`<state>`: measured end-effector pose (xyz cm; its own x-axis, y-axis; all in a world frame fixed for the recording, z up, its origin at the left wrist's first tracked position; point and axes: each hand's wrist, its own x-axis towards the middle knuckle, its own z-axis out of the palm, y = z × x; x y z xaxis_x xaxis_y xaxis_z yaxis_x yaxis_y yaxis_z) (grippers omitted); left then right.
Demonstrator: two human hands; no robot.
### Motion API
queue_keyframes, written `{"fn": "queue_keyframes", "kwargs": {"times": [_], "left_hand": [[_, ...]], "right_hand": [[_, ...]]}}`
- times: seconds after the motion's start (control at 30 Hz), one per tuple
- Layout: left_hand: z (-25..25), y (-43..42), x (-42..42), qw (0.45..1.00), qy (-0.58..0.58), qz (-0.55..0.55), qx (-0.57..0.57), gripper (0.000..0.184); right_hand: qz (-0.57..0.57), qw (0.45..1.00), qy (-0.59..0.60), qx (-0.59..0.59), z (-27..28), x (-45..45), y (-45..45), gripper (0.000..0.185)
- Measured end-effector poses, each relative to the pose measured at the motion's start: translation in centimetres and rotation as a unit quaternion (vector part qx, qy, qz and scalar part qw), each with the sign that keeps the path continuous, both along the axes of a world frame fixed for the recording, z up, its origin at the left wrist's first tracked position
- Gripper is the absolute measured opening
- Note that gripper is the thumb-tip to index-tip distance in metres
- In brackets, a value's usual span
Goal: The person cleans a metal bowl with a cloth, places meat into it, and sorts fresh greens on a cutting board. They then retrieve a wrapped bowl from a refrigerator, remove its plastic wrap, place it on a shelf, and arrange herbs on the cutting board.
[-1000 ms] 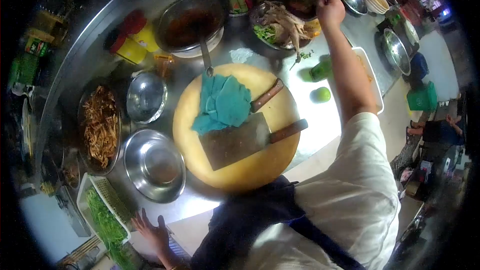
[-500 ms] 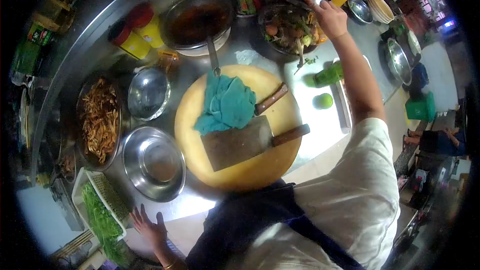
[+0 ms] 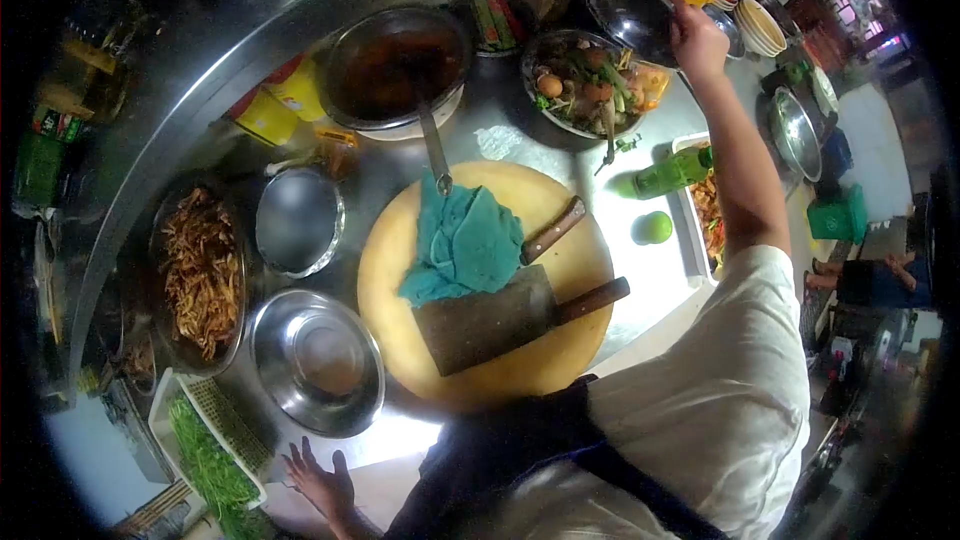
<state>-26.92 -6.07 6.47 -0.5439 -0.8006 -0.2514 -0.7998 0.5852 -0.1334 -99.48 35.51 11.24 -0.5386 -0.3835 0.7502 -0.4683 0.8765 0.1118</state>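
Observation:
At the upper right, my right hand (image 3: pixel 697 37) is closed round the handle of a dark metal pan (image 3: pixel 630 20). Just left of and below it stands a bowl of mixed food (image 3: pixel 590 85) with an egg, greens and meat. Near the bottom left my left hand (image 3: pixel 325 480) hangs empty with its fingers spread, beside a basket of greens (image 3: pixel 205 450). Between the hands, a round chopping board (image 3: pixel 385 330) bears a teal cloth (image 3: pixel 465 240), a cleaver (image 3: pixel 490 315) and a second knife with a brown handle (image 3: pixel 553 230).
A wok of dark sauce (image 3: pixel 395 70) stands behind the board. Steel bowls (image 3: pixel 320 360) and a dish of shredded food (image 3: pixel 203 280) are at the left. A green bottle (image 3: pixel 675 172), a lime (image 3: pixel 653 228) and a white tray (image 3: pixel 690 230) lie at the right.
The pan has moved off the food bowl toward the upper right with my right hand, and the bowl's contents now show. My left hand stays spread. The whole view has shifted slightly.

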Motion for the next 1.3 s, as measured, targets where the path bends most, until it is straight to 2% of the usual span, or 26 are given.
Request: {"fn": "queue_keyframes", "kwargs": {"times": [0.03,0.13,0.2,0.27,0.3,0.37,0.4,0.43,0.47,0.5,0.57,0.6,0.63,0.67,0.73,0.77,0.8,0.87,0.97,1.0,1.03,1.07,1.13,1.2,1.23,1.3], "left_hand": [[-0.4,0.0,0.1,1.0,0.005,-0.008,-0.003,0.069],[-0.5,-0.2,-0.5,1.0,0.024,-0.012,-0.005,0.072],[-0.9,-0.2,-0.8,0.997,0.08,-0.008,0.002,0.074],[-1.7,-0.5,0.0,0.986,0.168,-0.006,0.013,0.077],[-2.4,-0.5,0.5,0.978,0.195,0.057,0.049,0.081],[-4.5,-0.6,1.6,0.941,0.318,0.073,0.087,0.086],[-4.9,-0.1,2.3,0.893,0.352,0.22,0.173,0.087],[-6.5,0.3,3.6,0.85,0.423,0.246,0.198,0.087],[-5.6,1.2,2.5,0.801,0.456,0.308,0.233,0.087],[-6.0,1.6,2.2,0.716,0.526,0.359,0.285,0.087],[-5.3,2.9,1.2,0.653,0.535,0.42,0.333,0.079],[-7.7,3.0,2.6,0.616,0.574,0.381,0.381,0.074],[-9.2,3.1,2.6,0.557,0.598,0.406,0.408,0.067],[-10.0,3.5,2.1,0.529,0.616,0.391,0.433,0.034],[-8.2,4.3,-0.8,0.476,0.64,0.416,0.438,0.02],[-8.2,4.5,-1.5,0.453,0.648,0.43,0.437,0.018],[-8.3,4.6,-1.8,0.429,0.656,0.444,0.434,0.017],[-8.8,4.8,-1.2,0.41,0.675,0.426,0.44,0.011],[-8.5,5.1,-0.2,0.401,0.678,0.438,0.433,0.01],[-8.4,5.2,0.1,0.389,0.688,0.444,0.421,0.01],[-9.1,5.5,1.8,0.362,0.706,0.45,0.411,0.011],[-9.7,5.3,2.4,0.34,0.722,0.443,0.408,0.011],[-9.2,5.1,2.8,0.33,0.713,0.47,0.402,0.012],[-9.3,4.7,3.0,0.333,0.695,0.489,0.409,0.014],[-9.0,4.4,2.7,0.349,0.686,0.496,0.402,0.015],[-9.0,3.9,2.5,0.38,0.67,0.499,0.397,0.026]], "right_hand": [[-0.002,0.993,-0.072,0.088,-0.5,-1.0,1.1,0.032],[0.054,0.998,0.015,0.026,-0.8,-1.3,1.8,0.043],[-0.025,0.999,-0.027,0.005,1.4,0.4,0.9,0.035],[-0.076,0.996,-0.038,-0.013,0.9,-0.4,2.6,0.037],[-0.115,0.991,-0.06,-0.035,0.0,-1.5,4.4,0.038],[-0.179,0.958,-0.194,-0.115,-1.5,-4.1,6.4,0.039],[-0.081,0.902,-0.319,-0.279,-2.8,-5.0,7.2,0.038],[0.046,0.746,-0.433,-0.503,-4.1,-5.6,6.6,0.038],[0.109,0.609,-0.498,-0.608,-4.8,-5.4,5.6,0.038],[0.105,0.532,-0.515,-0.664,-4.0,-3.3,2.4,0.036],[0.096,0.457,-0.555,-0.689,-1.9,3.8,-7.4,0.032],[0.1,0.441,-0.59,-0.669,-1.3,7.1,-11.7,0.031],[0.124,0.443,-0.654,-0.601,-1.9,8.4,-14.1,0.03],[0.153,0.448,-0.709,-0.523,-2.6,9.8,-16.5,0.028],[0.215,0.478,-0.728,-0.441,-2.8,16.1,-24.4,0.031],[0.246,0.492,-0.732,-0.401,-2.9,19.3,-28.3,0.035],[0.26,0.484,-0.723,-0.418,-1.4,23.9,-31.7,0.05],[0.243,0.551,-0.717,-0.35,-6.0,24.8,-37.5,0.059],[0.2,0.545,-0.726,-0.37,-12.6,25.4,-42.6,0.065],[0.236,0.44,-0.768,-0.401,-13.3,26.1,-42.9,0.071],[0.243,0.47,-0.767,-0.362,-14.5,27.7,-42.4,0.071],[0.252,0.503,-0.756,-0.336,-12.0,29.5,-40.7,0.071],[0.336,0.574,-0.678,-0.312,-9.9,32.7,-37.5,0.055],[0.442,0.63,-0.588,-0.25,-10.0,33.2,-33.2,0.046],[0.472,0.63,-0.563,-0.251,-10.6,33.3,-30.8,0.032],[0.428,0.661,-0.581,-0.205,-9.1,35.0,-25.2,0.023]]}}
